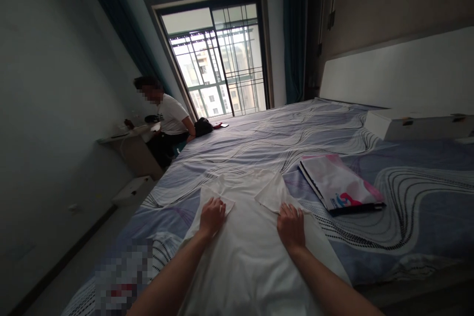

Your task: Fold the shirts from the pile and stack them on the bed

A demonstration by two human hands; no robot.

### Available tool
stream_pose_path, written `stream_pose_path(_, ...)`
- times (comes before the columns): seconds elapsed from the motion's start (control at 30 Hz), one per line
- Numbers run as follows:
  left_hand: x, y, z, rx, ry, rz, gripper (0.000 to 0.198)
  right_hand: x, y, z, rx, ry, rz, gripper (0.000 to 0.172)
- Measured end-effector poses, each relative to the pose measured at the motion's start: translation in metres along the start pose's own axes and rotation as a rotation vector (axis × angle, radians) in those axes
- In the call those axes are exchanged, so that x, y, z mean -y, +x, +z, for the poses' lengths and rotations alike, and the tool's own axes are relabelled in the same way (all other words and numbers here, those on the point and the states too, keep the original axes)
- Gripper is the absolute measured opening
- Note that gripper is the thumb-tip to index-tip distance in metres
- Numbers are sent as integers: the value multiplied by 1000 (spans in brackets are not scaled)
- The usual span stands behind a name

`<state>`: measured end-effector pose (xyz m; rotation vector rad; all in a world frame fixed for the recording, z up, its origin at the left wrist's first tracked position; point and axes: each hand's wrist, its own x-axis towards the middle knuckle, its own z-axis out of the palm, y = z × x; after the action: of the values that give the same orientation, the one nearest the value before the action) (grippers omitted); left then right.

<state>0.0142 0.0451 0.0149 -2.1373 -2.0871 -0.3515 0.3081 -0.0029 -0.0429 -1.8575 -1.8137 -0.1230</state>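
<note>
Both palms flat, left hand (pixel 212 216), right hand (pixel 292 227), on white shirt (pixel 248 252), folded packet (pixel 338 185) print unreadable

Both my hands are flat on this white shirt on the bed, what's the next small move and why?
Probably fold the white cotton shirt up from its hem toward the collar: both sleeves already lie tucked inward, the left hand and right hand pressing them flat.

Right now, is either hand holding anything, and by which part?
Nothing is gripped. Both the left hand and right hand lie flat, palms down, on the white cloth garment, near its folded-in sleeves.
</note>
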Motion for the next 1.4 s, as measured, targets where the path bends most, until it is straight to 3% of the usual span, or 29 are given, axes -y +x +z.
stream_pose_path(0.1,32,-9,-9,1,28,-205,41,0,0,-2,6,3,0,40)
stream_pose_path(0.2,74,-24,-16,76,55,-395,51,1,0,-4,2,5,-4,40)
stream_pose_path(0.33,109,-45,-19,210,14,-410,48,1,0,-5,-8,2,-11,40)
stream_pose_path(0.43,114,-53,-18,252,-18,-369,39,0,-1,-3,-8,1,-16,40)
stream_pose_path(0.67,106,-58,-23,347,-40,-342,47,0,-1,-5,-15,-9,-15,40)
stream_pose_path(0.87,104,-69,-42,379,43,-230,24,3,1,-9,-9,4,23,42)
stream_pose_path(0.97,79,-60,-47,313,63,-160,21,3,1,-9,1,17,32,43)
stream_pose_path(1.03,44,-45,-41,263,22,-48,31,3,1,-9,9,27,18,44)
stream_pose_path(1.2,-75,-14,12,131,-214,312,53,4,1,-9,6,11,-28,53)
stream_pose_path(1.27,-111,-13,36,35,-289,343,54,-1,2,-10,-7,-20,-31,57)
stream_pose_path(1.33,-129,-17,54,-18,-297,340,54,-11,4,-12,-24,-63,-18,59)
stream_pose_path(1.4,-132,-20,65,-57,-306,358,54,-27,9,-16,-32,-100,-18,60)
